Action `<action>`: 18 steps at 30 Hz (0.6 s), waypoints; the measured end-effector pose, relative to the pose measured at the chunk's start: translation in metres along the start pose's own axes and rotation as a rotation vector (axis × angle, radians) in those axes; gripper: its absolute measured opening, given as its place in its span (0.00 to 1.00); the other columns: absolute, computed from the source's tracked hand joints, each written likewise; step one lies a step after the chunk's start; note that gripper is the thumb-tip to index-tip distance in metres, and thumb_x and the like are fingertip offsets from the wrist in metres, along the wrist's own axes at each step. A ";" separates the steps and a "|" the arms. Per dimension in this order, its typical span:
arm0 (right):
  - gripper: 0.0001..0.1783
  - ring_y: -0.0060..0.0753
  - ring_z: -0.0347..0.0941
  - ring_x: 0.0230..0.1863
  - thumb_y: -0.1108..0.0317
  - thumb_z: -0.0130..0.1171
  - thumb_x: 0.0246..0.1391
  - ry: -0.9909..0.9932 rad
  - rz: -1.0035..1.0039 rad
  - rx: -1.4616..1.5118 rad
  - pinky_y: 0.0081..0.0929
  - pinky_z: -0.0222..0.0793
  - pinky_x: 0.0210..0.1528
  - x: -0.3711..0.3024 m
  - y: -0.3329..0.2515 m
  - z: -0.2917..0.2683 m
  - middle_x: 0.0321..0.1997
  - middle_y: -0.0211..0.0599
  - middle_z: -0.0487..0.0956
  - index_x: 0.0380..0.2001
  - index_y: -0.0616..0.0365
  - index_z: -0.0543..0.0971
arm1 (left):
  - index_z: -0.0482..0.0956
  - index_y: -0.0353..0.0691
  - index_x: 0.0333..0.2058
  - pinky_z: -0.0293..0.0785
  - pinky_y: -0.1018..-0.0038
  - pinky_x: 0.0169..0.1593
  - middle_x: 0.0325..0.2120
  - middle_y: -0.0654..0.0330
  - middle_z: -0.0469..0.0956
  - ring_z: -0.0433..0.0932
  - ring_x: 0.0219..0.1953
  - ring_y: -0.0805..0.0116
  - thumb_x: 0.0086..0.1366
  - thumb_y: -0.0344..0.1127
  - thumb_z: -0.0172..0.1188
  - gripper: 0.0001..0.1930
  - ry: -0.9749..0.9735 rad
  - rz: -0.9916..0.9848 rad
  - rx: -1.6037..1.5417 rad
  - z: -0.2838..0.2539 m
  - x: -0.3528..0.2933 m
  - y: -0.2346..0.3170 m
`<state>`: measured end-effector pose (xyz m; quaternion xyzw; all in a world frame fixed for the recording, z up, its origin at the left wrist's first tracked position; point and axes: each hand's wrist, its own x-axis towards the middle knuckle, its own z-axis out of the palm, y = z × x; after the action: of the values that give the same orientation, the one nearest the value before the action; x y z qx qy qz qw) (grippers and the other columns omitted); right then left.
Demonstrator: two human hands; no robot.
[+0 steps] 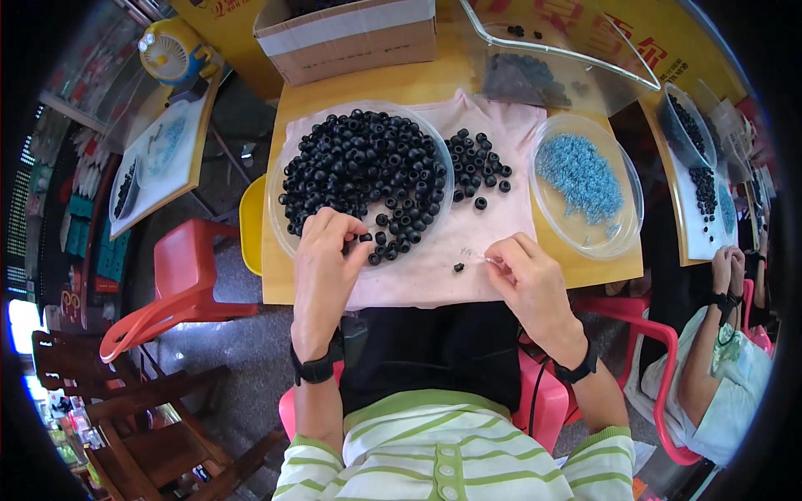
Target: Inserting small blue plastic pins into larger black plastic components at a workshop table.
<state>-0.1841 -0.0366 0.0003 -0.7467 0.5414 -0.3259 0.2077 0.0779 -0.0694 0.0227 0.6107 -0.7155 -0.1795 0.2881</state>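
At the front rim of a round clear tray (446,150) heaped with black beads (359,163), my left hand (327,255) is closed, thumb and fingertips pinched on a black bead (365,238). My right hand (535,271) is also closed in a pinch over the pink cloth (493,217). A thin, whitish, see-through bit shows at its fingertips, too small to name. One loose black bead (459,267) lies on the cloth just left of that hand. More loose black beads (476,167) are spread right of the tray. Farther right, a round clear dish (593,244) holds tiny blue pieces (581,179).
A cardboard box (347,46) and a clear plastic bin (568,50) stand at the table's back. To the left are a red chair (188,267) and a side table (180,188) with a yellow fan (171,54). Another person's hands (727,271) are at the right-hand table.
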 end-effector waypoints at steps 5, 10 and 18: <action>0.08 0.39 0.77 0.29 0.80 0.62 0.50 0.009 0.105 0.116 0.32 0.73 0.32 -0.002 -0.007 -0.016 0.31 0.40 0.75 0.32 0.60 0.75 | 0.76 0.33 0.38 0.75 0.77 0.46 0.41 0.57 0.80 0.79 0.39 0.72 0.59 0.20 0.64 0.09 0.074 -0.082 -0.773 0.000 -0.015 0.015; 0.08 0.40 0.77 0.29 0.81 0.63 0.50 0.045 0.072 0.094 0.31 0.72 0.31 -0.005 -0.002 -0.017 0.31 0.41 0.75 0.33 0.61 0.75 | 0.76 0.32 0.48 0.81 0.74 0.47 0.42 0.49 0.82 0.83 0.40 0.66 0.62 0.20 0.63 0.16 -0.089 -0.205 -1.408 0.015 -0.046 0.037; 0.08 0.43 0.73 0.39 0.76 0.60 0.48 -0.052 -0.072 -0.268 0.39 0.72 0.36 -0.006 0.001 -0.016 0.34 0.38 0.71 0.32 0.57 0.73 | 0.72 0.34 0.54 0.82 0.72 0.49 0.46 0.44 0.79 0.83 0.44 0.61 0.70 0.29 0.57 0.15 -0.255 -0.455 -1.697 0.051 -0.067 0.049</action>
<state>-0.1971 -0.0311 0.0089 -0.7950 0.5472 -0.2383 0.1083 0.0137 0.0004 0.0003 0.2941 -0.2293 -0.7690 0.5193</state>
